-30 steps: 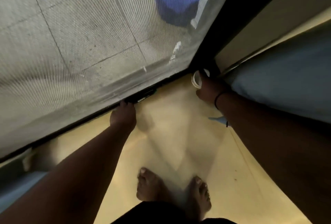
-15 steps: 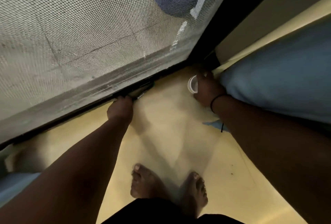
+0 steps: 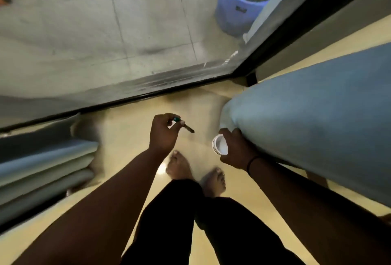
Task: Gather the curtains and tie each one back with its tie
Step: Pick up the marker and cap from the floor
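**Both hands are occupied before the curtains are tied**

We see the left hand [image 3: 163, 135] pinched closed on a small dark object [image 3: 186, 127] with a green end; we cannot tell what it is. The right hand [image 3: 236, 150] is wrapped around a small white cup [image 3: 220, 144], and its knuckles touch the blue-grey curtain on the right [image 3: 306, 120]. This curtain hangs in one thick bundle beside the door frame. The second curtain [image 3: 42, 163] is in folds at the left, well apart from both hands. We do not see any tie in this view.

We think the risk is clear: with both hands full, gathering the fabric will be weak, and the cup can tip against the curtain or fall on the smooth floor [image 3: 131, 129] near the bare feet [image 3: 179, 167]. The small object can also slip out during a grab.
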Action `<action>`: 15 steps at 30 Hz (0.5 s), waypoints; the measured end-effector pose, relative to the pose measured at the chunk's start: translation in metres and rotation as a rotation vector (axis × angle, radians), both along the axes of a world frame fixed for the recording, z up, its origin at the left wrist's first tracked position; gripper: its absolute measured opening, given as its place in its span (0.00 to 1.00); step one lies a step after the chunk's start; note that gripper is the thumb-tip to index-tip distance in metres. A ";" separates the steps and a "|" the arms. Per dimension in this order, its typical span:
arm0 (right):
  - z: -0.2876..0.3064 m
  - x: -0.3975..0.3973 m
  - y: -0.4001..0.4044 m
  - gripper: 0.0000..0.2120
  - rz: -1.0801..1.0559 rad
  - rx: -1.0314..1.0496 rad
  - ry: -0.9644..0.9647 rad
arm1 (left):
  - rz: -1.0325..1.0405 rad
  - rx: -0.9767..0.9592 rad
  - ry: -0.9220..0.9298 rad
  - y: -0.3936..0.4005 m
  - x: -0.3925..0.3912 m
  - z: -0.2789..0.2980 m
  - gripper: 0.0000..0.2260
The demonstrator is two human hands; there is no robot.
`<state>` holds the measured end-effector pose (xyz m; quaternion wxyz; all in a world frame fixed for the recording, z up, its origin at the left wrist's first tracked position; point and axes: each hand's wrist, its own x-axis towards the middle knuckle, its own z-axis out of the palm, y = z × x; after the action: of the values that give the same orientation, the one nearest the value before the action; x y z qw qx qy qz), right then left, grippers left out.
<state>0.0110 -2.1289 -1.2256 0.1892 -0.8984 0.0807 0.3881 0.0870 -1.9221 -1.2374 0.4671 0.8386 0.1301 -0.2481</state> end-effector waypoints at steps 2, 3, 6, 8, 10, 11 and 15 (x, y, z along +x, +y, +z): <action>0.050 -0.010 0.010 0.32 0.099 0.020 0.042 | 0.075 -0.012 0.051 0.011 -0.025 0.054 0.03; 0.073 -0.015 0.015 0.33 0.163 0.018 0.054 | 0.079 -0.017 0.065 0.017 -0.037 0.080 0.03; 0.141 -0.024 0.028 0.36 0.259 0.031 0.044 | -0.002 0.000 0.040 0.031 -0.063 0.151 0.03; 0.193 -0.029 0.039 0.38 0.242 0.079 0.003 | 0.004 -0.016 -0.015 0.040 -0.079 0.204 0.03; 0.266 -0.013 0.056 0.40 0.243 0.091 -0.034 | 0.073 -0.046 -0.033 0.057 -0.066 0.275 0.02; 0.301 -0.015 0.064 0.41 0.263 0.089 -0.066 | 0.105 -0.054 -0.045 0.062 -0.070 0.309 0.04; 0.382 -0.046 0.081 0.40 0.324 0.058 -0.176 | 0.179 -0.111 -0.072 0.058 -0.102 0.395 0.08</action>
<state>-0.0354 -2.0477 -0.8438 0.1562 -0.9243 -0.0929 0.3356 -0.0150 -1.8639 -0.8422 0.5376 0.8048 0.1737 -0.1821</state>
